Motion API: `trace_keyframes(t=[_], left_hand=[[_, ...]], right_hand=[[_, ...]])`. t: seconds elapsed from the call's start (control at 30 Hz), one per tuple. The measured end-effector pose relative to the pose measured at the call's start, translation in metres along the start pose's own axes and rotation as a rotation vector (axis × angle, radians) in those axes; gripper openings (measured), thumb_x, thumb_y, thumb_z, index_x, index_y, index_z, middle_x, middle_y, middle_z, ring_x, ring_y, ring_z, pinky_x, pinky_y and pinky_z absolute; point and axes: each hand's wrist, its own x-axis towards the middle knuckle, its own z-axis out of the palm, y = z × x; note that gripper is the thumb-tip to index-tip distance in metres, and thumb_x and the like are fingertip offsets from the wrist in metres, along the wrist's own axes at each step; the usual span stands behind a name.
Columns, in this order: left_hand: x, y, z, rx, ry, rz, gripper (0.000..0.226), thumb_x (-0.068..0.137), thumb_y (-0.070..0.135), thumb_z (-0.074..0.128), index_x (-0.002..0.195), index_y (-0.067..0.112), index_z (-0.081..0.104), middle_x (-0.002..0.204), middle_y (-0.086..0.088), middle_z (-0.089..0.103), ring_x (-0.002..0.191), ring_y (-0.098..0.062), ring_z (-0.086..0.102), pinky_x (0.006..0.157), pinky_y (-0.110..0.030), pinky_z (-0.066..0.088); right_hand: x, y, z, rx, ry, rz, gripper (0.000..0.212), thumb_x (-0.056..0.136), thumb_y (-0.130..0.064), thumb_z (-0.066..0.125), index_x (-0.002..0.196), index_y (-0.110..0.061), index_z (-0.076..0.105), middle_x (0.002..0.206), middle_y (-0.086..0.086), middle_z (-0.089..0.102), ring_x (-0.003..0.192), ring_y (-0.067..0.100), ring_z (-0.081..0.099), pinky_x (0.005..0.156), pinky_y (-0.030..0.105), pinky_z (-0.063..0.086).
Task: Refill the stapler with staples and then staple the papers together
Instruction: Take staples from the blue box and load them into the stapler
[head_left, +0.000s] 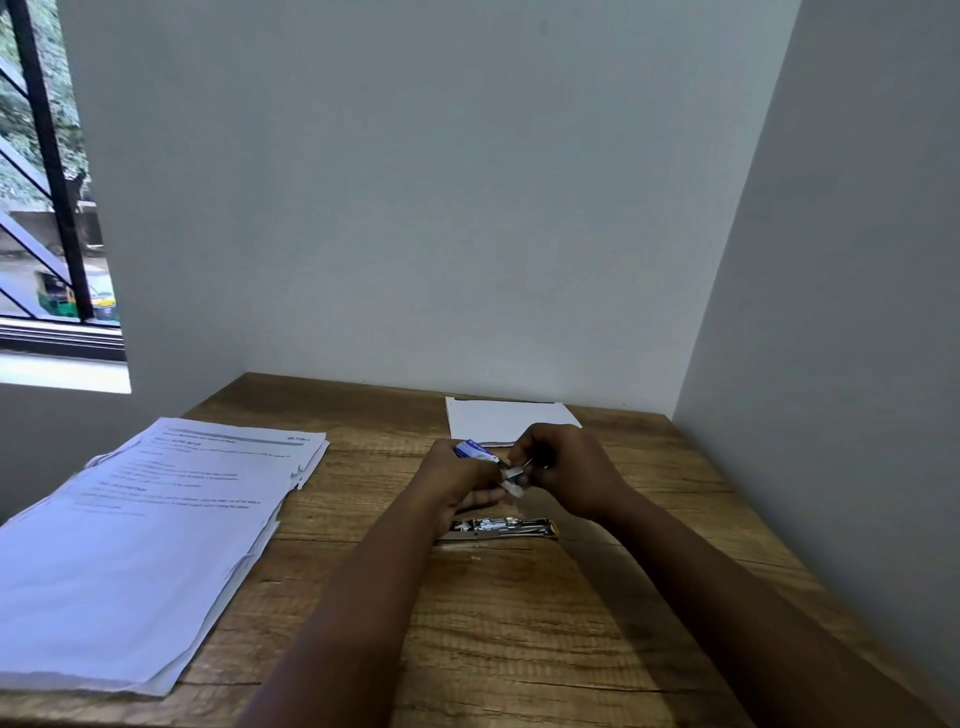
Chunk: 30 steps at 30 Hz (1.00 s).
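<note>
My left hand (457, 475) holds a small blue and white staple box (475, 450) above the wooden table (519, 623). My right hand (563, 467) pinches a thin strip of staples (515, 472) at the box's open end, where a white flap hangs down. Both hands meet over the middle of the table. Just below them the stapler (501, 529) lies flat and opened out, its metal channel facing up; my left wrist hides its left end. A loose stack of printed papers (156, 540) lies on the table's left side.
A blank white sheet (506, 420) lies at the back of the table against the grey wall. Another wall closes the right side. A barred window (47, 208) is at upper left.
</note>
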Motion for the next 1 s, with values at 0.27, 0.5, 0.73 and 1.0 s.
trace_keyframes(t=[0.27,0.5,0.73,1.0], left_hand=[[-0.0003,0.0018,0.0005,-0.024,0.001,-0.030,0.049,0.081,-0.014,0.065,0.121,0.006,0.045,0.110,-0.024,0.062,0.077,-0.028,0.072,0.057,-0.031,0.061],[0.0032,0.0019,0.0003,-0.045,-0.023,-0.042,0.051,0.081,-0.012,0.063,0.124,0.009,0.044,0.106,-0.021,0.063,0.074,-0.028,0.073,0.056,-0.034,0.060],[0.0036,0.0009,0.0010,-0.022,-0.056,-0.044,0.056,0.078,-0.011,0.065,0.124,0.013,0.044,0.108,-0.020,0.062,0.071,-0.026,0.075,0.059,-0.035,0.060],[0.0034,-0.0012,0.0019,-0.042,-0.101,-0.055,0.057,0.078,-0.011,0.066,0.124,0.013,0.044,0.111,-0.022,0.063,0.080,-0.032,0.076,0.072,-0.045,0.062]], right_hand=[[-0.0005,-0.0018,0.0004,-0.011,-0.022,-0.012,0.020,0.076,0.004,0.073,0.089,-0.011,0.073,0.091,0.002,0.075,0.080,0.015,0.068,0.076,0.030,0.055],[0.0037,0.0006,-0.0051,-0.094,-0.041,0.004,0.022,0.076,-0.004,0.078,0.096,-0.013,0.075,0.094,0.002,0.074,0.078,0.009,0.060,0.062,0.004,0.038],[0.0007,0.0012,-0.0058,-0.062,-0.043,0.024,0.017,0.072,-0.006,0.081,0.088,-0.011,0.075,0.088,-0.002,0.064,0.070,0.004,0.053,0.059,0.004,0.039],[-0.0023,0.0002,-0.0086,0.044,-0.066,0.036,0.015,0.073,0.001,0.079,0.084,-0.009,0.075,0.076,-0.010,0.065,0.064,-0.004,0.056,0.059,0.004,0.041]])
